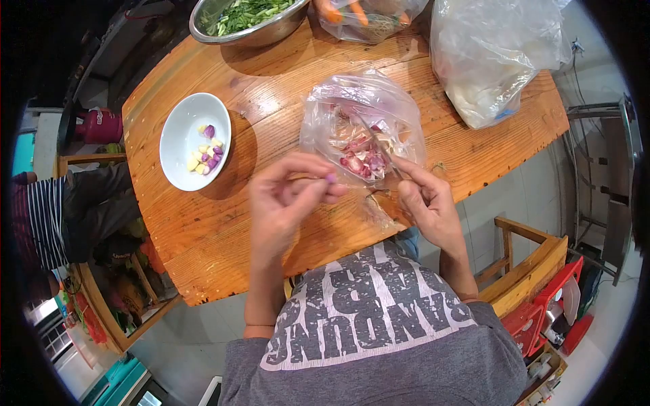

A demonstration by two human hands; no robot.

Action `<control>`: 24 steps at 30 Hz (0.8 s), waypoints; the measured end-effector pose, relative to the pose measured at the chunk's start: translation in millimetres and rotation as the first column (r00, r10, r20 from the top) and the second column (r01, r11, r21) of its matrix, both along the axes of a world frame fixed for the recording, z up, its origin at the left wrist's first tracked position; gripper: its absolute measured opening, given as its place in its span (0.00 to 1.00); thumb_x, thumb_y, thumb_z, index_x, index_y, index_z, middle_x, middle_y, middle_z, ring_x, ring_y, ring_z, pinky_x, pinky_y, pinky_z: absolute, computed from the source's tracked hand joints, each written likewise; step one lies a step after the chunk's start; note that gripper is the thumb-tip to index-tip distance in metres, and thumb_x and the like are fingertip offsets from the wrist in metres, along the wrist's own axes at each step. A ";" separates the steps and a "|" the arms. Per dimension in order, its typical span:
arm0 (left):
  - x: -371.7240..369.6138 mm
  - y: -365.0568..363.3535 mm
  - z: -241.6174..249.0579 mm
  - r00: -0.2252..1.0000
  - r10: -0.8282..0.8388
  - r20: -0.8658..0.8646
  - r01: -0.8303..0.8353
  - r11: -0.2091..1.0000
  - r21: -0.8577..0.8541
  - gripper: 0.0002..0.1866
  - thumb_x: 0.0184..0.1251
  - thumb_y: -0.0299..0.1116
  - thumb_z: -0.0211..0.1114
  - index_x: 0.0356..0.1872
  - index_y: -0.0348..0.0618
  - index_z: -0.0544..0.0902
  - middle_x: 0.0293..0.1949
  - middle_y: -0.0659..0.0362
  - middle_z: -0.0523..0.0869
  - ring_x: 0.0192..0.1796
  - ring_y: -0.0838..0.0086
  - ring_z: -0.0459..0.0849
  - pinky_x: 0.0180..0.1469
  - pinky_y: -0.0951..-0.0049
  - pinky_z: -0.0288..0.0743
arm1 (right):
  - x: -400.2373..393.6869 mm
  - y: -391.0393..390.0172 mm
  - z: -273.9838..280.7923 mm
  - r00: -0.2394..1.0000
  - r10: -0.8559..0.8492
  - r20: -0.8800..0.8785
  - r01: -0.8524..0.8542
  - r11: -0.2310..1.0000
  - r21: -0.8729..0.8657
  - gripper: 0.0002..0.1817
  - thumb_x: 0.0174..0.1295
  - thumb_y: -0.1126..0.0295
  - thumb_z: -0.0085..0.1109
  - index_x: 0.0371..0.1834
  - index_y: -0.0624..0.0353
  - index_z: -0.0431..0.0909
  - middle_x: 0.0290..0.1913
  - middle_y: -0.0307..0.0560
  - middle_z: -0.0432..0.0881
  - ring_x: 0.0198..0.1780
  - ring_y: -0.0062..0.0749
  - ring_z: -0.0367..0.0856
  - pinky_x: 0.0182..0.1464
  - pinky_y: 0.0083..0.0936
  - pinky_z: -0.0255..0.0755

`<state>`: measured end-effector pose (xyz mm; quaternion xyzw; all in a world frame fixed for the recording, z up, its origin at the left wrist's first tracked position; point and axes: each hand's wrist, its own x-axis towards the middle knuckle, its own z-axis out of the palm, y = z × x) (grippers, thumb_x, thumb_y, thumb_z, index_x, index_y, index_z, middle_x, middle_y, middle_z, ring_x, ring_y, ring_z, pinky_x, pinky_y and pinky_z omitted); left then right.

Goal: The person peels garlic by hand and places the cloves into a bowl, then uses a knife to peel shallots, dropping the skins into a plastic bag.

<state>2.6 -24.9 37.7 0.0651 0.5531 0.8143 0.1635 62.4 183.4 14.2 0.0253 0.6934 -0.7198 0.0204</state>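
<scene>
My left hand pinches a small purple garlic clove between thumb and fingertips, above the near edge of a clear plastic bag. In my right hand is a thin knife, its blade slanting up and left over the bag. Inside the opened bag lie reddish-purple garlic cloves and loose papery skins. To the left stands a white bowl, with several peeled cloves, some cream and some purple, at its right side.
A metal basin of chopped greens stands at the far edge of the wooden table. Beside it are a bag of carrots and a large plastic bag. A wooden stool is at the right; another person is at far left.
</scene>
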 end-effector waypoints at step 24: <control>-30.7 20.2 2.8 0.733 -0.364 -0.574 -0.234 0.658 -0.716 0.12 0.57 0.20 0.60 0.44 0.33 0.80 0.39 0.48 0.82 0.37 0.60 0.82 0.41 0.67 0.76 | -92.0 20.3 30.2 0.871 -0.179 -0.458 0.458 0.632 0.625 0.21 0.47 0.74 0.65 0.47 0.57 0.75 0.26 0.47 0.80 0.25 0.33 0.78 0.29 0.26 0.70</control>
